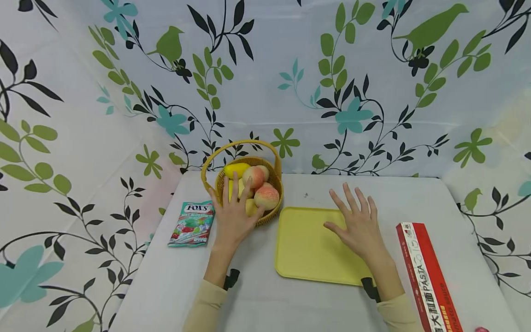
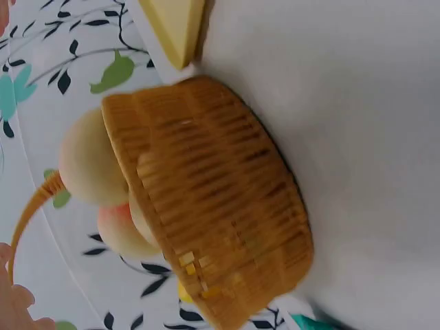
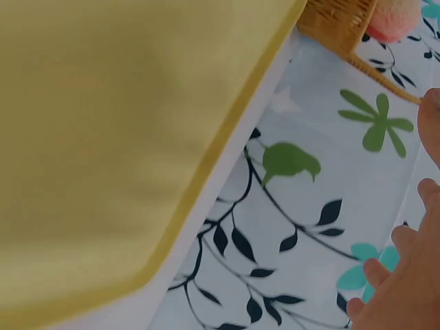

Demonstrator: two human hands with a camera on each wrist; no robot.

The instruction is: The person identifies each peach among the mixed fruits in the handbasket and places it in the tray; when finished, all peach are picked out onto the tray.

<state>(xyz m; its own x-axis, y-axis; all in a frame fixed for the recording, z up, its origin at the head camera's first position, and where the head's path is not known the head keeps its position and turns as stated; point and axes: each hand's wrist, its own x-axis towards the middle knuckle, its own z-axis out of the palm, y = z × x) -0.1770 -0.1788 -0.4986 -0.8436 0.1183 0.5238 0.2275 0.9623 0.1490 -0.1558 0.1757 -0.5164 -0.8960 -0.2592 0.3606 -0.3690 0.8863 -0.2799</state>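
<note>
Red and white, a long pasta box (image 1: 429,281) lies at the near right of a white table (image 1: 265,299). Left of it, a flat yellow tray (image 1: 309,244) sits partly behind the person's right hand (image 1: 360,230), fingers spread, gripping nothing. It looks stiff, light and smooth; its raised rim seems the best hold. A green sweets packet (image 1: 192,226) lies farther left. The left hand (image 1: 234,216), also spread and holding nothing, is before a woven basket (image 2: 227,185) near the far edge; contact can't be told. Peaches (image 1: 267,197) and yellow fruit (image 1: 236,169) fill it. Probably light, it invites lifting by its arched handle (image 1: 249,141).
</note>
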